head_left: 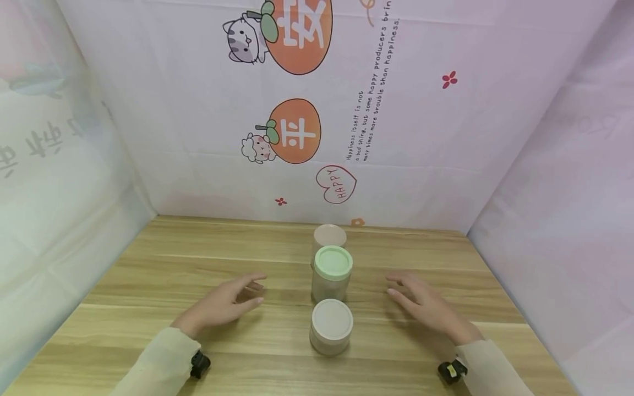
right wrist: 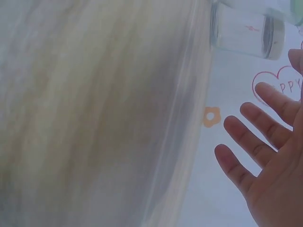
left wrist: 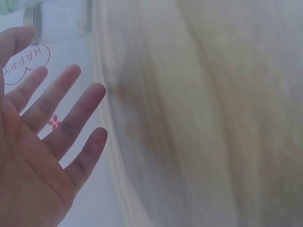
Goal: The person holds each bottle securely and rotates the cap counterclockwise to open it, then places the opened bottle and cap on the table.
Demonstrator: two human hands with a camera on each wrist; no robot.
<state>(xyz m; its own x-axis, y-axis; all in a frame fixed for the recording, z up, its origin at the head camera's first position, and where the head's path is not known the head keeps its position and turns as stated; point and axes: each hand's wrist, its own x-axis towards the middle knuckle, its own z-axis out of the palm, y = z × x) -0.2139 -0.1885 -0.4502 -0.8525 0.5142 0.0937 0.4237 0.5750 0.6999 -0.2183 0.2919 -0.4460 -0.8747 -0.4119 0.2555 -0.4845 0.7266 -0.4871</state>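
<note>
Three lidded jars stand in a row running away from me on the wooden table. The nearest is a short jar with a whitish lid (head_left: 332, 320). Behind it rises a taller clear jar with a pale green lid (head_left: 333, 262), which partly hides the farthest jar with a pinkish-beige lid (head_left: 329, 235). My left hand (head_left: 223, 301) is to the left of the row, fingers spread and relaxed, palm toward the jars. On the other side my right hand (head_left: 428, 304) mirrors it, apart from the jars. Both hands hold nothing; their loosely extended fingers show in the wrist views.
The wooden table (head_left: 238, 357) ends at a white printed cloth (head_left: 406, 192) hanging behind the jars. More pale cloth hangs along the left (head_left: 64, 181) and right sides. A small black device (head_left: 200, 364) is strapped at each wrist.
</note>
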